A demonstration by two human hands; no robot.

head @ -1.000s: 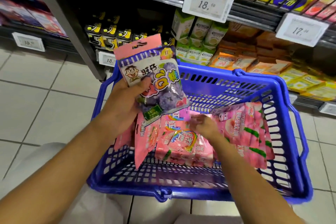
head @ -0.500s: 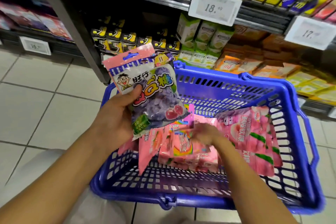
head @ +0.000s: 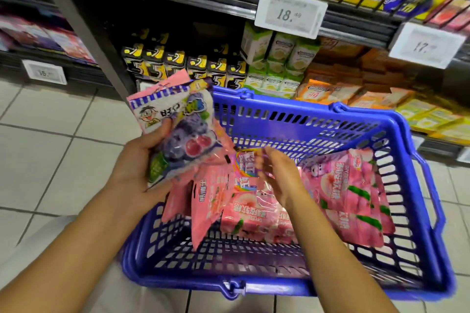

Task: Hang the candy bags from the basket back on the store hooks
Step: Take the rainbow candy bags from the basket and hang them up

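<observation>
Blue plastic basket (head: 292,122) on tiled floor (head: 50,147), just before shelves of boxed sweets. Left hand (head: 137,162) gripping grape gummy bag (head: 178,132) over basket's left rim, thumb across the front, fingers behind; further pink bags apparently clutched beneath it, grip hidden. Right hand (head: 277,173) inside basket, fingers loosely curled above rainbow-striped candy bag (head: 245,175); pinching or merely touching, cannot tell, motion blur. Pink peach candy bags (head: 356,198) leaning against right wall. Price tag reading 18 (head: 290,11) on shelf edge above.
</observation>
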